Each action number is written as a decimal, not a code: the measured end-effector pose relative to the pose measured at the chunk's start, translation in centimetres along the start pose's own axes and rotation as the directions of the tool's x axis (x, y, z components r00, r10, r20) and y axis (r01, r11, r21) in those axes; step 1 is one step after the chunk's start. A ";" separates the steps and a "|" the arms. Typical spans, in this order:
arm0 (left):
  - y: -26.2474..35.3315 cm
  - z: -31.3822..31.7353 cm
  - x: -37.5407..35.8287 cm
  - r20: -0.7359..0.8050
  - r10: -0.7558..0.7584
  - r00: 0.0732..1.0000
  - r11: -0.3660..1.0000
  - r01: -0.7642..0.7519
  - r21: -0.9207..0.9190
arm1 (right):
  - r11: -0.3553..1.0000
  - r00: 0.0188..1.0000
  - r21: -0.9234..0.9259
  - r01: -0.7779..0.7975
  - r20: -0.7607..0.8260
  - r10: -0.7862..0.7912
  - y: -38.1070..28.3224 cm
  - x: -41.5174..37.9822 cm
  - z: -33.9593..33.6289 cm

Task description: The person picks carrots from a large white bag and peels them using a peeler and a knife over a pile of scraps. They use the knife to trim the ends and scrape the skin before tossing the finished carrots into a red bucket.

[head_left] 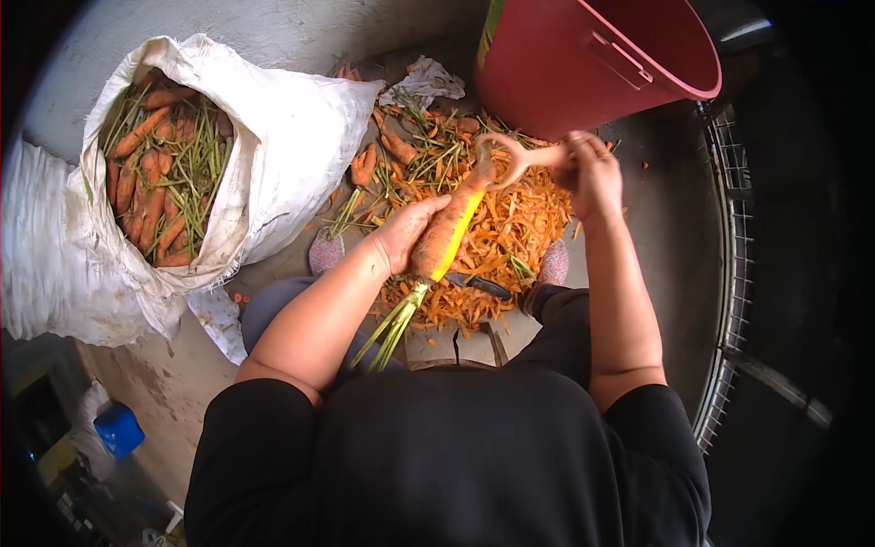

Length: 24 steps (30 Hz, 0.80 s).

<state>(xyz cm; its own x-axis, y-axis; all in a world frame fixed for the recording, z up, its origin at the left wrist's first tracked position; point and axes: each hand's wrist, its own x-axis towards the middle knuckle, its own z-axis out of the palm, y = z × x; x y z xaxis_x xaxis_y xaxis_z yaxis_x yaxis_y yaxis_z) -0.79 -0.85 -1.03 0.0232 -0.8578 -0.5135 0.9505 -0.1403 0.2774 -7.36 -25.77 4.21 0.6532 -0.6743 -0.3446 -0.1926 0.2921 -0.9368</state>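
My left hand is wrapped round a large carrot whose green stalks hang toward my lap. A bright yellow peeled strip runs along its right side, while the rest of the skin is dull and earthy. In my right hand is a Y-shaped peeler, gripped by its pale handle. Its head overlaps the carrot's far tip in this view. Beneath both hands spreads a heap of orange peelings, with a dark-handled knife lying on it near my feet.
A white woven sack full of carrots with stalks leans open on the left. The tall red bucket stands beyond the peelings. Loose carrots lie beside the heap, and a wire grid runs along the right.
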 end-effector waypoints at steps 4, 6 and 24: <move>-0.6 0.5 0.1 -0.052 -0.005 0.999 0.996 0.010 0.093 | 0.919 0.994 -0.394 -0.010 0.096 0.051 1.6 -2.5 1.3; -0.7 0.4 0.0 -0.081 0.002 0.997 0.991 0.009 0.137 | 0.749 0.988 -0.646 0.145 0.135 -0.074 3.0 -2.1 1.2; -1.4 -0.5 0.4 -0.080 -0.075 0.994 0.997 0.077 0.020 | 0.377 0.988 -0.926 -0.006 -0.063 -0.141 2.2 1.4 -0.4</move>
<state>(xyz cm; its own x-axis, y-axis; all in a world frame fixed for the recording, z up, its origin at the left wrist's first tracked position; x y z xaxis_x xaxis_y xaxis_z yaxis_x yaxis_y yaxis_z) -1.94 -0.77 -1.98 -0.0237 -0.8022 -0.5966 0.9431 -0.2159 0.2528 -7.16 -26.35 1.61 0.6261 -0.7503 -0.2122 -0.7546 -0.5143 -0.4076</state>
